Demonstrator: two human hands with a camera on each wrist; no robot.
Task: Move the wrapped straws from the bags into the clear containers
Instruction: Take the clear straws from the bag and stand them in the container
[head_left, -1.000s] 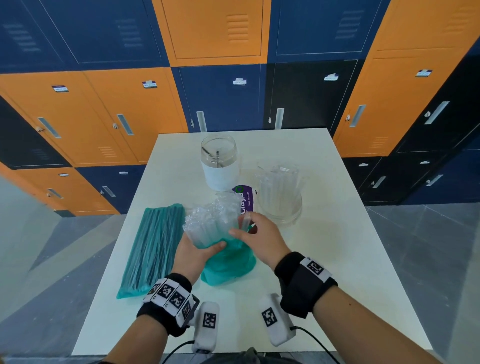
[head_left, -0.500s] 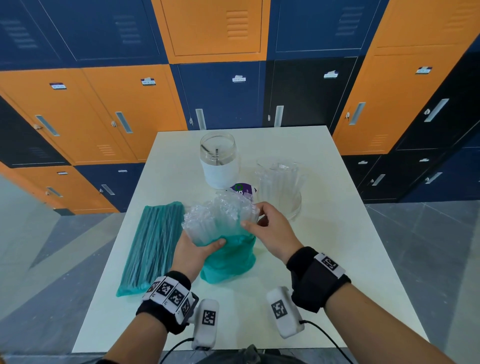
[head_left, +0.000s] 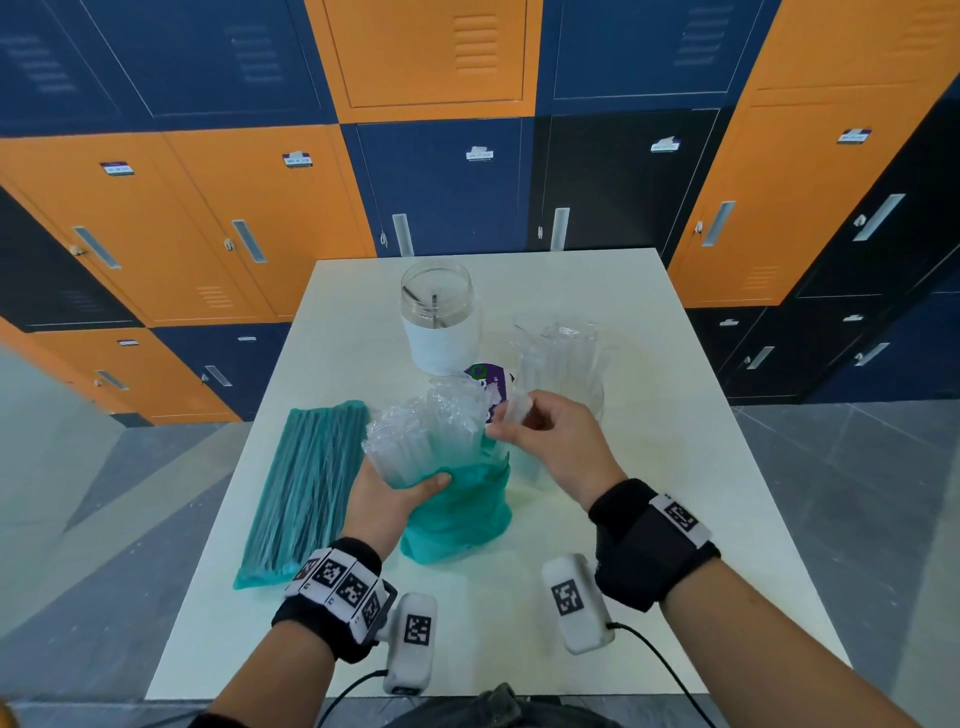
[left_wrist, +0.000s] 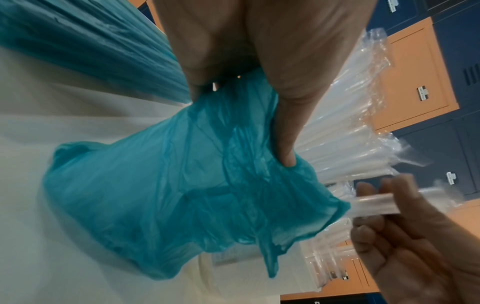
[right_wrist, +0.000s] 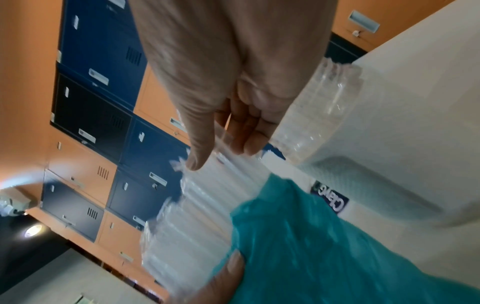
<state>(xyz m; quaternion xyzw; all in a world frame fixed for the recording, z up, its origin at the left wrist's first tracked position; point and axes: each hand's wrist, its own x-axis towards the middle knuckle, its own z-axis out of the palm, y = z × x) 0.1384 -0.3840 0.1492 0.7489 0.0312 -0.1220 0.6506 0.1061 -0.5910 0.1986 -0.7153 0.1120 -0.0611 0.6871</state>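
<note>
Left hand (head_left: 387, 501) grips teal bag (head_left: 457, 512) of wrapped straws (head_left: 421, 441) | right hand (head_left: 558, 447) pinches one straw (left_wrist: 374, 203) | white surface (head_left: 649, 467)

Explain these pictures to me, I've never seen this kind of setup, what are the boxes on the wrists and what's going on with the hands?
No machine here: a person wears three cameras. One on the head looks down at the white table; the boxes at the wrists are cameras looking along each hand. The left hand grips an open teal bag with wrapped straws sticking out. The right hand pinches a few straws at the bag's mouth. Farther back stand a clear jar with a white band and a clear container already holding straws. A second, flat teal bag lies to the left.
</note>
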